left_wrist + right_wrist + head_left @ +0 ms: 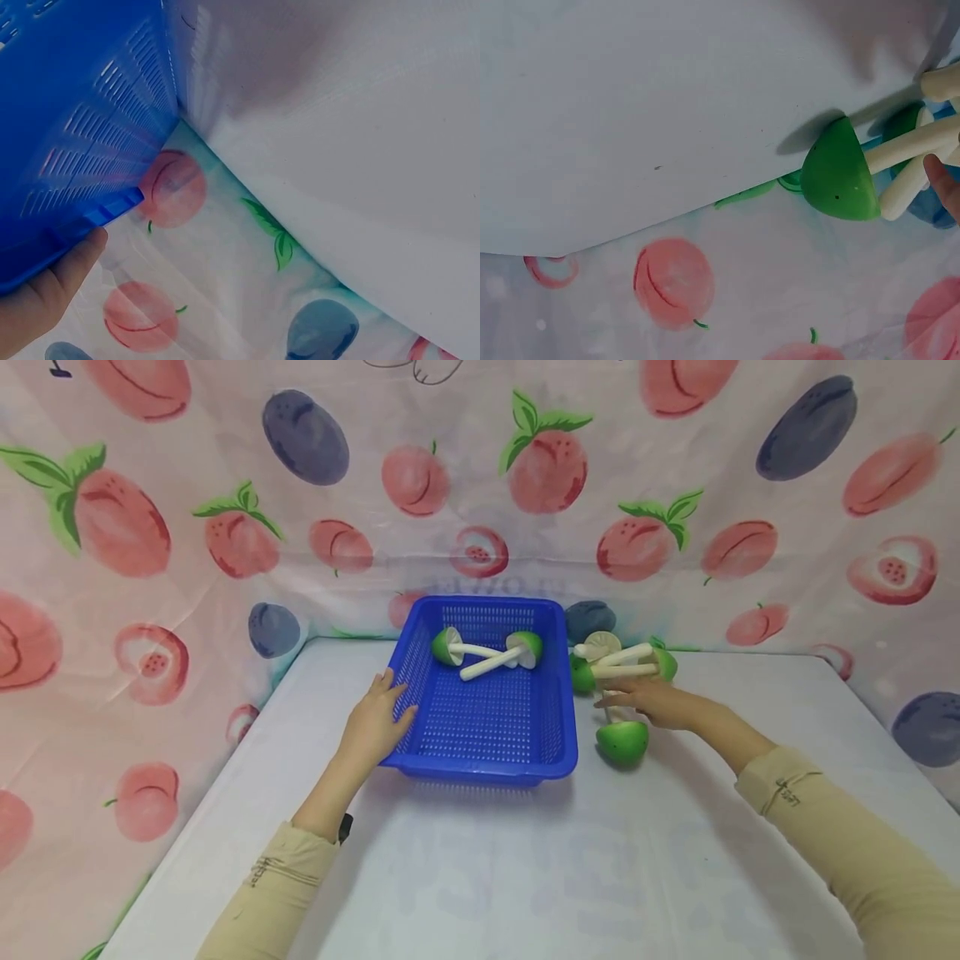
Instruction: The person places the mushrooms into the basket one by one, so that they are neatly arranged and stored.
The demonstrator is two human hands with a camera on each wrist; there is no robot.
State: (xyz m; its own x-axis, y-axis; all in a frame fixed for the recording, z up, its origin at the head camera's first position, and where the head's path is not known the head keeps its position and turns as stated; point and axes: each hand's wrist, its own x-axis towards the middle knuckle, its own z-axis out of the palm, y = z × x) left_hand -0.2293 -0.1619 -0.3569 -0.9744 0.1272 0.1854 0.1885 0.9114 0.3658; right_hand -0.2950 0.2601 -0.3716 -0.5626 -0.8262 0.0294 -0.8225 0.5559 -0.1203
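My left hand (372, 720) grips the left rim of a blue perforated plastic basket (480, 771), with the thumb lying over the inner side. One finger (71, 274) lies along the rim in the left wrist view. Inside the basket two green-capped toy mushrooms (491, 663) lie with their pale stems crossed. My right hand (660, 702) reaches over a small pile of similar mushrooms (624, 671) beside the basket, fingers extended. Below its fingertips, a nearer mushroom (622, 743) lies with its cap toward me, its stem partly hidden. In the right wrist view a fingertip overlaps a pale stem (907, 184).
The white table (487, 877) reaches back to a fruit-printed cloth (465, 460) that hangs behind it and along the left side. The mushroom pile lies close to the basket's right wall, near the table's back edge.
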